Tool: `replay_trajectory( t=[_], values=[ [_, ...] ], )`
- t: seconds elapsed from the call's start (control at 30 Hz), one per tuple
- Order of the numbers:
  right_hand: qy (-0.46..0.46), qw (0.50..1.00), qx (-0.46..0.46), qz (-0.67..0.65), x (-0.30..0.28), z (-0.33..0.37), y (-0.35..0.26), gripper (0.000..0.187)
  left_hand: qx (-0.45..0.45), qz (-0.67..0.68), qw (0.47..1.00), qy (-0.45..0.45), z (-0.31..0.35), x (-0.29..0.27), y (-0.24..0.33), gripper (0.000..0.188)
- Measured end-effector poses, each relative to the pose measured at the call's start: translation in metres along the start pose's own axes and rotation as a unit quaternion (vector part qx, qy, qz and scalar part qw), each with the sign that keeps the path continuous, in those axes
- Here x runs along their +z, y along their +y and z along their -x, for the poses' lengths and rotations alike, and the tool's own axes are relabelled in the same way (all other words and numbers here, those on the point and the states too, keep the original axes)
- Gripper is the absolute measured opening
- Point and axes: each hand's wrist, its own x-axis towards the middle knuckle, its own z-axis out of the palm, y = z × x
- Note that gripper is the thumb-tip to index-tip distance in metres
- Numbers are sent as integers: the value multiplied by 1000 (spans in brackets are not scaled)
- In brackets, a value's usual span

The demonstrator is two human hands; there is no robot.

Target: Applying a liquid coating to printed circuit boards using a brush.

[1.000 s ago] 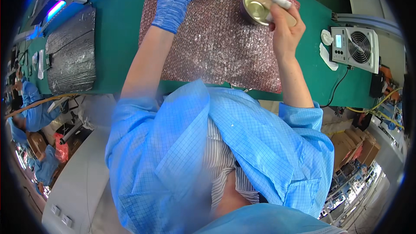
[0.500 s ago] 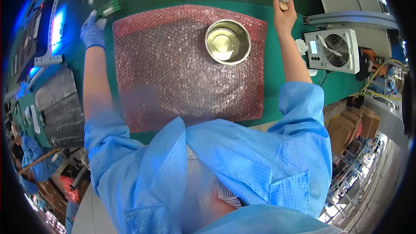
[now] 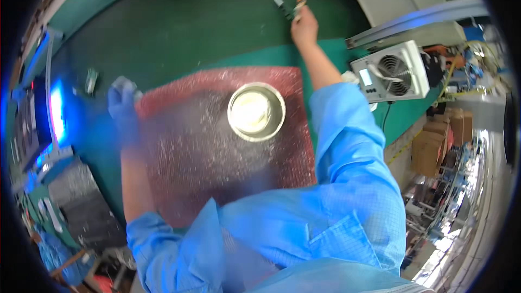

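Note:
My left hand (image 3: pixel 122 103), in a thin blue glove and smeared by motion, is at the far left corner of the pink bubble-wrap sheet. Its fingers are closed round a crumpled whitish piece (image 3: pixel 125 83) whose kind I cannot make out. Left of it, on the dark green surface, lies a small green circuit board (image 3: pixel 91 81). My bare right hand (image 3: pixel 305 28) reaches to the far side, gripping a small flat brush (image 3: pixel 300 5). Close to the brush lies a narrow dark circuit board (image 3: pixel 283 8). A round steel bowl (image 3: pixel 277 111) with pale liquid stands on the bubble wrap (image 3: pixel 190 168).
A white box-shaped device with a fan grille (image 3: pixel 393 73) stands at the right, under a metal rail (image 3: pixel 418 19). On the left are a metal frame with blue light (image 3: pixel 58 111) and a black sheet (image 3: pixel 87 201). Cardboard boxes (image 3: pixel 429 146) are beyond the bench's right edge.
The whole view has shifted and turned. My left hand has come away from the green circuit board with the whitish piece. My right hand still holds the brush near the dark circuit board.

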Motion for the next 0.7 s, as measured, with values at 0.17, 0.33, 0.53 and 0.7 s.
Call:
replay_trajectory(
  t=[0.17,0.33,0.53,0.7],
  values=[
    [20,994,8,-106,-9,2,-52,21,-17,-101,989,-103,12,55,-7,24],
    [-43,966,11,-254,-46,23,-150,24,-11,-30,976,-214,52,98,-8,27],
    [-112,911,-72,-390,-99,84,-245,27,-130,141,947,-257,66,84,-21,29],
    [-134,903,-105,-394,-129,122,-271,23,-171,364,908,-116,112,62,-7,22]
  ],
)
